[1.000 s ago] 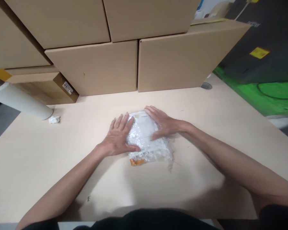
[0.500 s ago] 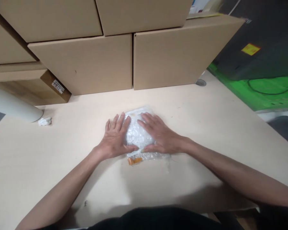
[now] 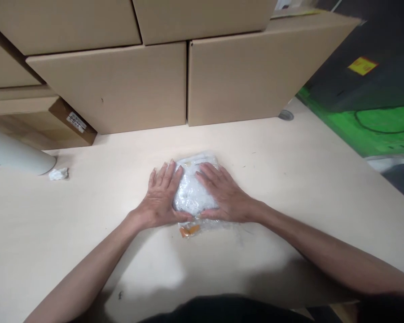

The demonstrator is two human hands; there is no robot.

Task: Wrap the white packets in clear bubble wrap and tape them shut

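Observation:
A small flat parcel wrapped in clear bubble wrap [image 3: 191, 196] lies on the pale wooden table [image 3: 289, 179], with an orange bit [image 3: 189, 230] showing at its near edge. My left hand [image 3: 160, 197] lies flat on the parcel's left side, fingers stretched out and thumb along the near edge. My right hand [image 3: 224, 197] presses flat on its right side, fingers pointing away from me. Both thumbs nearly meet at the parcel's near edge.
Large cardboard boxes [image 3: 249, 72] are stacked along the table's far side. A white roll [image 3: 16, 154] and a crumpled white scrap [image 3: 58, 174] lie at the far left. A green and black mat [image 3: 373, 125] is on the right, a small grey disc [image 3: 285, 115] near it.
My right hand has slid from the parcel's far right corner toward me and to the left, onto its middle. The left hand has stayed flat in place.

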